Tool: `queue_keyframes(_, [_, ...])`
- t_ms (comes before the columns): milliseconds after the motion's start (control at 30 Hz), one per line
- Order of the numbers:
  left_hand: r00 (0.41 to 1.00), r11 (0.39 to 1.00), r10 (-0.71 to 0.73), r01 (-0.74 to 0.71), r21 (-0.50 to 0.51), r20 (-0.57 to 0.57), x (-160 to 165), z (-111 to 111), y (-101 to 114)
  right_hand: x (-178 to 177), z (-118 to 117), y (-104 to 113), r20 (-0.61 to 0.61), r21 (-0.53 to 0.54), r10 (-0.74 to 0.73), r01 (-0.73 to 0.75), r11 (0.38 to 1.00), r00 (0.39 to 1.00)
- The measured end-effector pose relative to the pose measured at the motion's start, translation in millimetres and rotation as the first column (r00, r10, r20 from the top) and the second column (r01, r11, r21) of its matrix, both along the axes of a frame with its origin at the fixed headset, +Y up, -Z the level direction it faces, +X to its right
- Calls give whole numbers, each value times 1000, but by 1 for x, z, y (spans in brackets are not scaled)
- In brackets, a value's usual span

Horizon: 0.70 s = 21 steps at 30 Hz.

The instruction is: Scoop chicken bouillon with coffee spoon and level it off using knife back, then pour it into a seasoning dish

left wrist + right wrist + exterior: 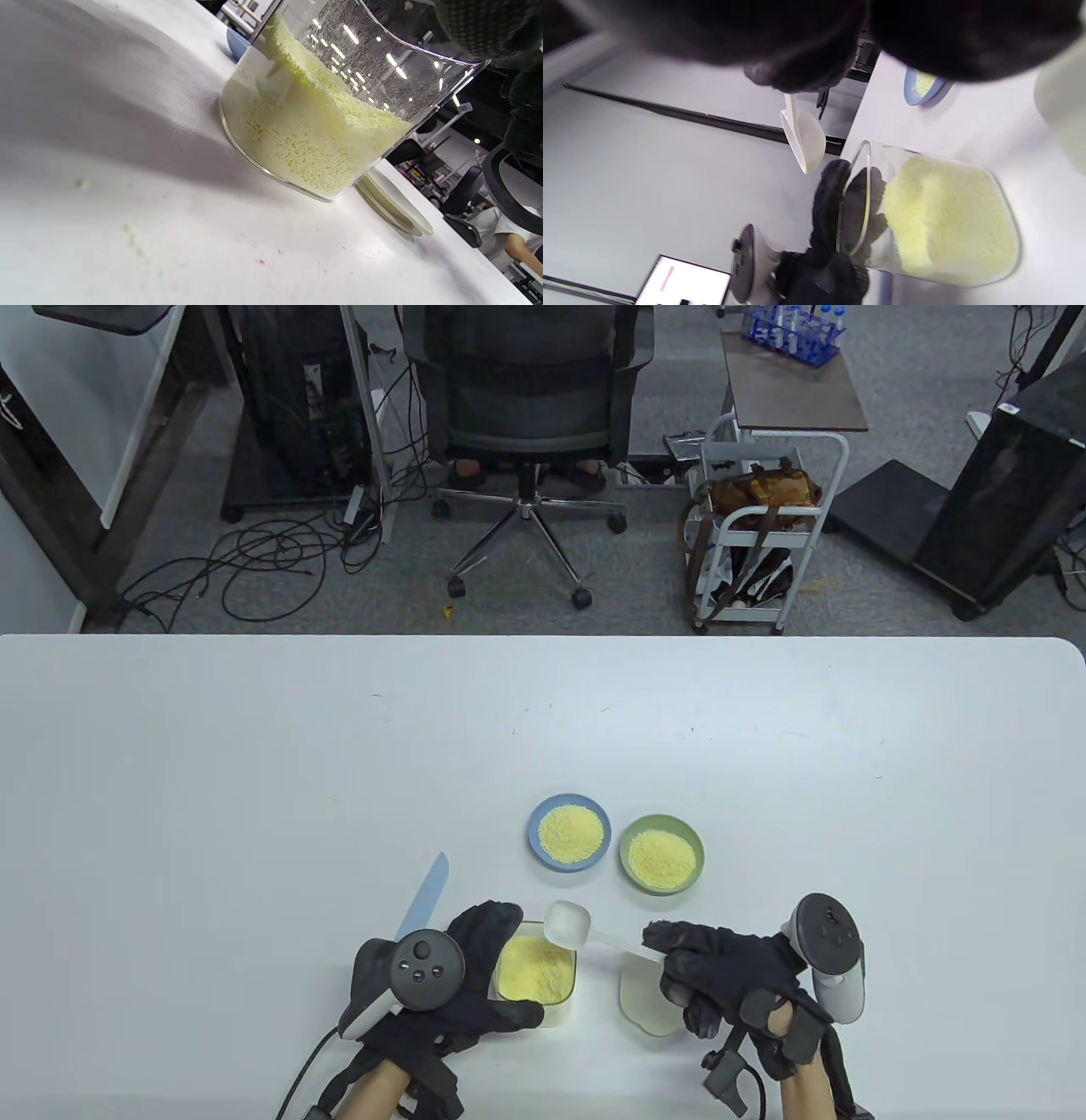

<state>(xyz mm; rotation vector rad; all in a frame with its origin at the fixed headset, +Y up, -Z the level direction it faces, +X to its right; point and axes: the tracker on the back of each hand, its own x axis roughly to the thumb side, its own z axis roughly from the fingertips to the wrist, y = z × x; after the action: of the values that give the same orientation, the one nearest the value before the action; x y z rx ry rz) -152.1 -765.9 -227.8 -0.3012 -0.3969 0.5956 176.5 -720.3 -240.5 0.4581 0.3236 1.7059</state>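
1. Table [254, 780]: white, fills the lower half of the table view.

2. Glass jar [536, 976]: clear, low centre of the table view, about half full of yellow bouillon powder [530, 969], lid off. The left wrist view shows the powder heaped higher along one wall.

3. Left hand [462, 976]: black glove, tracker on its back, lower centre-left of the table view. Fingers and thumb are curled round the jar from its left side; the right wrist view shows the fingers [835, 203] against the glass wall.

4. Knife [422, 908]: pale blue blade pointing toward upper right, lying on the table just left of the left hand; its handle end is hidden under the tracker.

5. Spoon [570, 923]: white plastic scoop, bowl empty, held above the jar's upper right rim, handle running toward lower right.

6. Right hand [721, 976]: black glove, lower right of centre. Fingertips pinch the spoon's handle end; the other fingers are curled in.

7. Lid [645, 1005]: cream-coloured, flat on the table between jar and right hand.

8. Blue dish [569, 831]: above the jar, holding yellow powder.

9. Green dish [661, 854]: just right of the blue dish, close beside it, also holding yellow powder.
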Motion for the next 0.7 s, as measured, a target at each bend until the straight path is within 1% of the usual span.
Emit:
queue_keyframes(33, [1000,1000,1,-1,-3,1,0,0,0,-4,-2,3,-15,2,54,-54,999,998])
queue_keyframes(200, [1000,1000,9,-9,-22,6,0,-1,0,-19,-8,15,-87,4,199,-199,980,976])
queue_keyframes(267, [1000,1000,11,-11,-25,7,0,-1,0,-26,-10,20,-89,12,254,-254,967,963])
queue_keyframes(333, [1000,1000,10,-10,-26,7,0,-1,0,-36,-14,26,-105,20,336,-336,942,936])
queue_keyframes(433, [1000,1000,10,-10,-26,7,0,-1,0,-52,-18,32,-121,35,420,-419,907,900])
queue_keyframes(533, [1000,1000,11,-11,-26,8,0,-1,0,-65,-21,34,-141,35,468,-468,883,872])
queue_keyframes(600, [1000,1000,11,-11,-28,8,0,-1,0,-75,-22,34,-147,40,533,-534,845,833])
queue_keyframes(633, [1000,1000,11,-11,-28,8,0,-1,0,-78,-23,35,-152,48,537,-537,842,830])
queue_keyframes(700, [1000,1000,11,-11,-29,8,-1,-2,0,-88,-24,36,-182,37,568,-572,820,803])
